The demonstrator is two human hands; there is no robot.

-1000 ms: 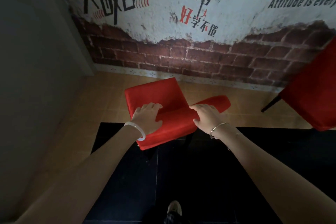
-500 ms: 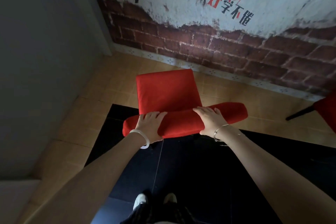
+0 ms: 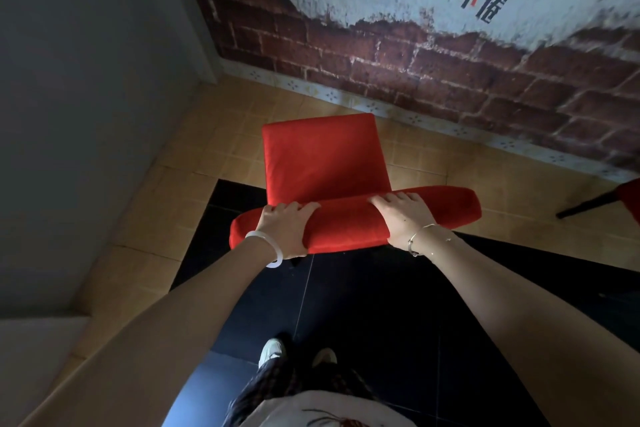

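Shoes (image 3: 272, 350): two, toes only; the rest lies under patterned trousers.
Left hand (image 3: 284, 229), white bangle at the wrist: fingers curled over the top of the backrest (image 3: 346, 227), gripping it; thumb hard to make out.
Right hand (image 3: 403, 218), thin bracelet: same grip, further along the backrest.
Red chair (image 3: 325, 163): stands where black floor meets tan tiles, near the brick wall (image 3: 381, 55); legs hidden.
Second chair (image 3: 628, 196): cut off at the right edge.
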